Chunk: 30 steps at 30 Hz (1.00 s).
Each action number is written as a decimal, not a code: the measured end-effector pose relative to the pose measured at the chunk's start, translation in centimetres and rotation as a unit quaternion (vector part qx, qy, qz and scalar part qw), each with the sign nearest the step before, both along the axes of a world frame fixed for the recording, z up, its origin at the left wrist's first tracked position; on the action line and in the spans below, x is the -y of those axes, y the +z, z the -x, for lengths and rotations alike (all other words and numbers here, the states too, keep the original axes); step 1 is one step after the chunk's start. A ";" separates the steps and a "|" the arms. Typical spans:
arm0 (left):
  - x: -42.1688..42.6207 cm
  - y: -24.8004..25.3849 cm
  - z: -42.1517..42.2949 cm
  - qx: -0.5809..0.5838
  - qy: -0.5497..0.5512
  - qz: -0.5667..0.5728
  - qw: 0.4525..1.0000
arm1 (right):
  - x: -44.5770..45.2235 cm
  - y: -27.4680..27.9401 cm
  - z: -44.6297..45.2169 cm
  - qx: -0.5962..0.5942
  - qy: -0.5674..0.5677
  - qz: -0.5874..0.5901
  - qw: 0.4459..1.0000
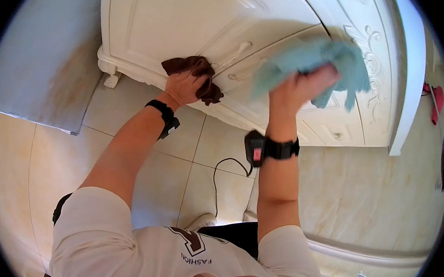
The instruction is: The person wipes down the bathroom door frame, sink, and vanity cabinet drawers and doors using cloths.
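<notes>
My left hand [185,88] grips a dark brown cloth [188,64] against the lower front of a cream cabinet [184,14], left of a carved handle [241,51]. Farther right, my right hand [311,85] is closed on a light teal cloth [346,57], spread over the cabinet front near its carved trim [373,56]. Motion blurs this hand and its cloth, and folds hide part of the fingers. A second handle [240,77] shows between the two cloths.
A grey-blue panel [44,51] stands at the left. A black cable [216,173] lies on the tiled floor [169,171] near a shoe [202,220]. Something red [437,103] hangs at the far right. A pale ledge [367,254] runs along the lower right.
</notes>
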State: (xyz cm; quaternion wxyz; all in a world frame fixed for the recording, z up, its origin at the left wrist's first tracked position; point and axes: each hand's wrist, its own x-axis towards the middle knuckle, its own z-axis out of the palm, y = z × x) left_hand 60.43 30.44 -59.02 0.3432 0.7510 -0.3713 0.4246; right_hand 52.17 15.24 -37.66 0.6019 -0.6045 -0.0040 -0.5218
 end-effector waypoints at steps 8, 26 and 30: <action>-0.6 0.6 0.0 0.033 0.000 0.004 0.999 | -4.0 -4.1 -2.0 -0.165 -0.323 0.526 0.769; -0.9 -0.7 -0.3 -0.054 -0.037 -0.024 0.998 | -4.7 -2.9 3.6 -0.241 -0.240 0.693 0.636; -0.8 -0.6 0.0 -0.059 -0.023 -0.022 0.998 | -4.1 -4.1 2.6 -0.123 -0.204 0.698 0.676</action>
